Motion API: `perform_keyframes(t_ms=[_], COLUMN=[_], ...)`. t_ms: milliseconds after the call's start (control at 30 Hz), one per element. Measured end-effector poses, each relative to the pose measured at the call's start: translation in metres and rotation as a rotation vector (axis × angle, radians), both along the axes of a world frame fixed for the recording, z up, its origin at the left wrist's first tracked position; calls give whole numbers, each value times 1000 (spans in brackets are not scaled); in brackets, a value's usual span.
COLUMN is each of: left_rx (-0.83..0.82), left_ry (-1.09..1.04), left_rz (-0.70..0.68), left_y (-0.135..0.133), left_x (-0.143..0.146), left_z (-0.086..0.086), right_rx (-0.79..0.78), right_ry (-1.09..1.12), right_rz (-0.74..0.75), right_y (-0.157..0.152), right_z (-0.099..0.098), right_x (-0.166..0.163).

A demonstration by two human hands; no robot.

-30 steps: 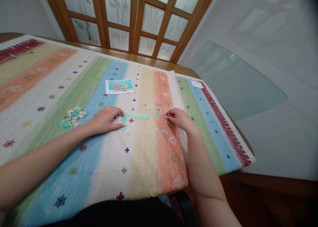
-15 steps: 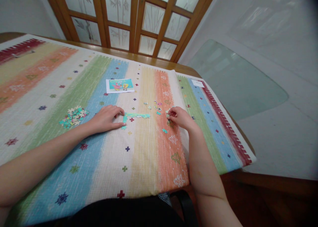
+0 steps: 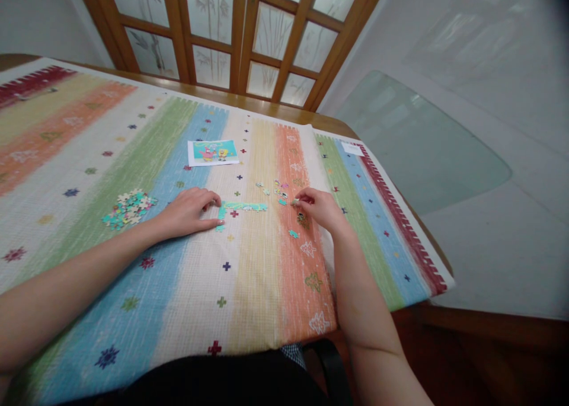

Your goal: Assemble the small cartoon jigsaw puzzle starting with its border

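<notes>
Joined puzzle pieces (image 3: 244,207) lie on the cloth as an L, with a long row to the right and a short column toward me. My left hand (image 3: 189,212) rests at the L's left corner, thumb and forefinger spread apart, their tips touching its edge. Over the orange stripe, my right hand (image 3: 320,209) pinches a small pale puzzle piece (image 3: 295,201) between thumb and fingertips. Just left of it lie several loose puzzle pieces (image 3: 280,191). A single teal puzzle piece (image 3: 293,234) sits closer to me.
A heap of puzzle pieces (image 3: 128,209) lies beyond my left forearm. Behind the L is a printed cartoon picture (image 3: 213,153). A white paper slip (image 3: 352,149) lies at the far right of the striped tablecloth (image 3: 258,275). Wooden glazed doors (image 3: 240,38) stand behind the table.
My right hand has lifted slightly and shifted left, the pale puzzle piece now visible at its fingertips. My left hand stays at the L's corner.
</notes>
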State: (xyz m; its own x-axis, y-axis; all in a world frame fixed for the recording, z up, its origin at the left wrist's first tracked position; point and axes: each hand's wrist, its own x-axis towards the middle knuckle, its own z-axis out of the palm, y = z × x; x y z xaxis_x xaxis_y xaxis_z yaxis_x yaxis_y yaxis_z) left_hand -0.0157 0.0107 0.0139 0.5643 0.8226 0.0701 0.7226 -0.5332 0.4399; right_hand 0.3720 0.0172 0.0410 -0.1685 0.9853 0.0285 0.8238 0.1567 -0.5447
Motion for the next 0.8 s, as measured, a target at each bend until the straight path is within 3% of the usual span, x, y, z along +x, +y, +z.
perform_keyframes(t_ms=[233, 467, 800], left_rx=[-1, 4, -2], left_ry=[-4, -14, -6], left_rz=[-1, -1, 2], left_y=[1, 3, 3], left_x=[-1, -3, -3], left_z=[-1, -5, -6], right_rx=[130, 283, 138], right_ry=[15, -5, -180], right_rz=[11, -129, -148], right_y=[14, 12, 12], right_z=[-17, -5, -12], right_x=[5, 40, 55])
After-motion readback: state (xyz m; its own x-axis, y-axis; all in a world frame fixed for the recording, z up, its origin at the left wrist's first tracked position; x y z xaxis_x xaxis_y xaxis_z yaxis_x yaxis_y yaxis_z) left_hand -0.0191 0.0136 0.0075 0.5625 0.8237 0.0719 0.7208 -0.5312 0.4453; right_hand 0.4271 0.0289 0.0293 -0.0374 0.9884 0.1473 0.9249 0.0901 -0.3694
